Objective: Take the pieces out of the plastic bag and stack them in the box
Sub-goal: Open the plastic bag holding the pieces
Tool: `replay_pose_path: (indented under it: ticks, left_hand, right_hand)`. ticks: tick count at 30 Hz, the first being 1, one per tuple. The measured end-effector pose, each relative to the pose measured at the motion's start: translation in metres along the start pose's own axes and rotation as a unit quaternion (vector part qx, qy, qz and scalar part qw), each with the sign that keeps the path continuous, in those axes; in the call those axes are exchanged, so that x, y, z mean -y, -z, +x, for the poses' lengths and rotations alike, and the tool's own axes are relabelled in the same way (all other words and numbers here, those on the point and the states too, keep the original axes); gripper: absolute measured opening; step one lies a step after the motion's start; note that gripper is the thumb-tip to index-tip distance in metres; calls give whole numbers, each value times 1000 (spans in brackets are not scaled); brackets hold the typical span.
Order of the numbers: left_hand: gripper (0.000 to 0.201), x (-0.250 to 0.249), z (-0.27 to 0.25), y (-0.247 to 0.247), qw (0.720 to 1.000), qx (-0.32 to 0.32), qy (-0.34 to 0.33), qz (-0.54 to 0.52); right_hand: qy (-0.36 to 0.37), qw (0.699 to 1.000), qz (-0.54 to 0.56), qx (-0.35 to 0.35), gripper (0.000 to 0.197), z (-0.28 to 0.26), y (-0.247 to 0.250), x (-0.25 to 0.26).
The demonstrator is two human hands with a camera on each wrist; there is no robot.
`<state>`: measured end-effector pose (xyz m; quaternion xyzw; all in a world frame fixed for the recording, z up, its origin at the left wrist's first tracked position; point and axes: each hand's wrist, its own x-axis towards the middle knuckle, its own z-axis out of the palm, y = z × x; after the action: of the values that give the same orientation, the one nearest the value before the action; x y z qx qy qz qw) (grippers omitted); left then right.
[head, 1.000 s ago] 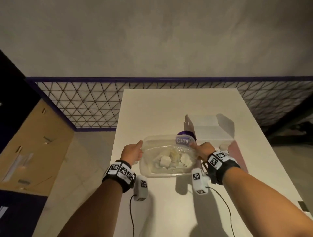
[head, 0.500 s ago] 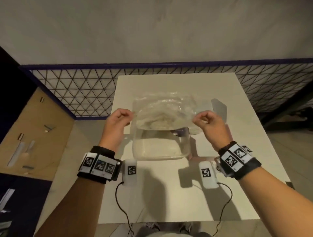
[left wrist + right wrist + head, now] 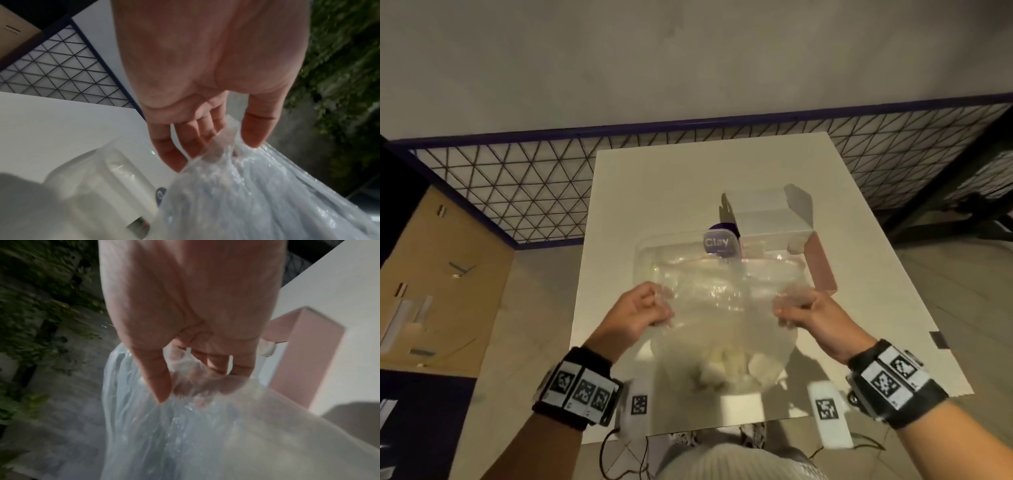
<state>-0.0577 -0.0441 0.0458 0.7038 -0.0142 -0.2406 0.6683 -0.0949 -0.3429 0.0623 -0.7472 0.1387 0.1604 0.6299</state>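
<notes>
Both hands' grip on plastic bag (image 3: 726, 308)

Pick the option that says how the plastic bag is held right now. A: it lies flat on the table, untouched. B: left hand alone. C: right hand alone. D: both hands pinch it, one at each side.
D: the left hand and the right hand each pinch a side of the plastic bag, which hangs between them with the pieces sagging at its bottom.

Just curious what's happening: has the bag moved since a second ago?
Yes. The bag lay in the tub; now it is lifted out, toward the person.
</notes>
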Motion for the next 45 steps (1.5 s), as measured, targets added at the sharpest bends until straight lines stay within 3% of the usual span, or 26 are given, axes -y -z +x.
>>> replay_pose_path:
  ticks: [6,9,11,13,14,16,19,21,25,29,33,35,37,39,42,45]
  left_hand:
    - [36,16,5,-5,999,-49,-6,5]
    - [20,10,16,-8,997,-67,-41,6]
    - [20,4,22,-9,995,-75,-63,15]
    - [20,-2,26,-10,994,-78,-76,14]
    - [19,-4,27,-10,993,-81,-80,13]
    - [17,-7,30,-10,992,-90,-84,12]
    - [15,-6,33,-10,992,-96,-76,13]
    - [13,-7,31,-10,993,-94,-75,17]
    - [7,-13,29,-11,990,-114,-80,-8]
    - [9,-22,29,-16,985,-137,-108,16]
    - [12,-32,28,-24,986,-119,-111,25]
    - [12,-35,30,-24,985,-117,-118,40]
    - [13,-37,30,-22,981,-123,-127,74]
    - [19,-37,32,-20,975,-114,-122,144]
    - [30,-39,34,-16,947,-83,-108,290]
    - [21,-47,34,-14,932,-132,-114,318]
  right_hand:
    - [7,999,-38,-9,18,-2,-1,-26]
    - [20,999,-29,-9,51,1,11,-12]
    - [111,990,-26,-88,69,-1,22,9]
    - [261,950,-78,-151,65,-9,23,36]
    - [316,929,-117,-151,58,-12,18,48]
    - [352,903,-224,-107,47,-10,-2,60]
    - [295,852,-430,-29,44,12,-29,46]
    - [262,839,-477,-15,34,26,-38,36]
    - [278,849,-448,-35,16,39,-49,41]
    - [282,850,-443,-39,27,41,-63,56]
    - [335,826,-452,-34,26,46,-82,66]
    - [339,841,-423,-4,23,50,-85,70]
    - [333,864,-374,51,21,55,-85,73]
    - [323,864,-377,83,21,60,-85,73]
    - [324,853,-402,71,19,65,-87,71]
    - [349,850,-391,41,20,69,-87,69]
